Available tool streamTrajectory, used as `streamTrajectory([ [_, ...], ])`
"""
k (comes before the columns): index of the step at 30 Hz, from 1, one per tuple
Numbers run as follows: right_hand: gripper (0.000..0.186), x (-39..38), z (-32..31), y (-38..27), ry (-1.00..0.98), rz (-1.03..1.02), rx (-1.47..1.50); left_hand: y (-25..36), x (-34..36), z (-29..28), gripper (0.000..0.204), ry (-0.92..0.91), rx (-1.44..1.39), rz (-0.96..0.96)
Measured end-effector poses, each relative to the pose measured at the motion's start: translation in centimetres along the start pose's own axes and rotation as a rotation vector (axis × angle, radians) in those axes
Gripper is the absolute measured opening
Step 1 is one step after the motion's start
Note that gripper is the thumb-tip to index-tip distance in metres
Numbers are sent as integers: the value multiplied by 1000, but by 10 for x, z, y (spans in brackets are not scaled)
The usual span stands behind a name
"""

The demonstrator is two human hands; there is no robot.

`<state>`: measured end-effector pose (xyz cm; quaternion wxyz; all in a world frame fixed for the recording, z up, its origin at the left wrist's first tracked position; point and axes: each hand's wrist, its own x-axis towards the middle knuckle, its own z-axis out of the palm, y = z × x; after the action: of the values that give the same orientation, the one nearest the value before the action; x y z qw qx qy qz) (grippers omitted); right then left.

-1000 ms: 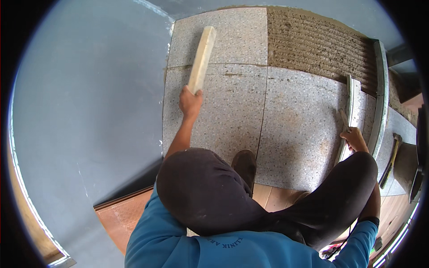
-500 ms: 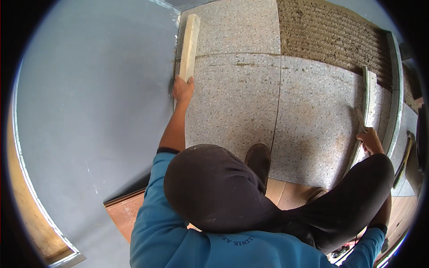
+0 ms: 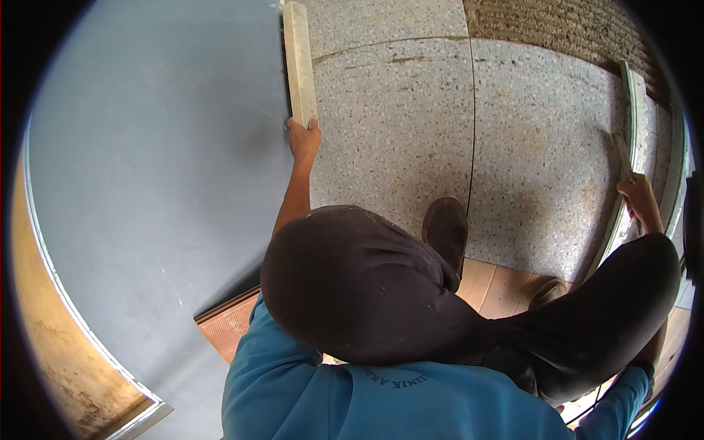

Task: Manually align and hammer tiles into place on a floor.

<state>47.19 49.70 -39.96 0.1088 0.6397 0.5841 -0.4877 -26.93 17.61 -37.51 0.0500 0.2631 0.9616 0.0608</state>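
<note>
My left hand (image 3: 304,139) is closed around the near end of a pale squared wooden bar (image 3: 298,66). The bar lies lengthwise along the left edge of the speckled grey floor tiles (image 3: 389,139), beside the grey wall. At the right, my right hand (image 3: 642,202) is closed on a slim, flat, stick-like piece (image 3: 622,152) whose exact kind I cannot make out. Close by that hand runs a long pale straight bar (image 3: 636,110), resting along the tiles' right side. My right knee partly covers the long bar's near end.
Ridged mortar (image 3: 565,22) spreads beyond the right tile. Reddish-brown ribbed tiles (image 3: 229,323) lean by the wall (image 3: 147,161) at my left knee. Wood-look flooring (image 3: 499,287) borders the near tile edge. My shoe (image 3: 446,231) stands on the speckled tiles.
The whole view has shifted, so tiles and hands sit higher in the picture. The wooden bar now leans the other way, its far end toward the wall. Both hands keep their grip.
</note>
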Motion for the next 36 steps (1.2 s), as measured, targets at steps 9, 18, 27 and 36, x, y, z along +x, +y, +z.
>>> streamTrajectory([
  [9, 20, -5, 3, -1, 33, -58, 63, 4, 13, 5, 71, 22, 103, 40],
  [18, 18, -8, 1, -8, 33, -81, 59, 7, 14, 7, 70, 67, 25, 14],
  [27, 17, -4, 0, -5, 34, -63, 82, 9, 80, 3, 72, 23, 46, 1],
  [36, 17, -9, -1, -14, 54, -23, 44, 8, 100, 7, 75, 10, 24, -29],
])
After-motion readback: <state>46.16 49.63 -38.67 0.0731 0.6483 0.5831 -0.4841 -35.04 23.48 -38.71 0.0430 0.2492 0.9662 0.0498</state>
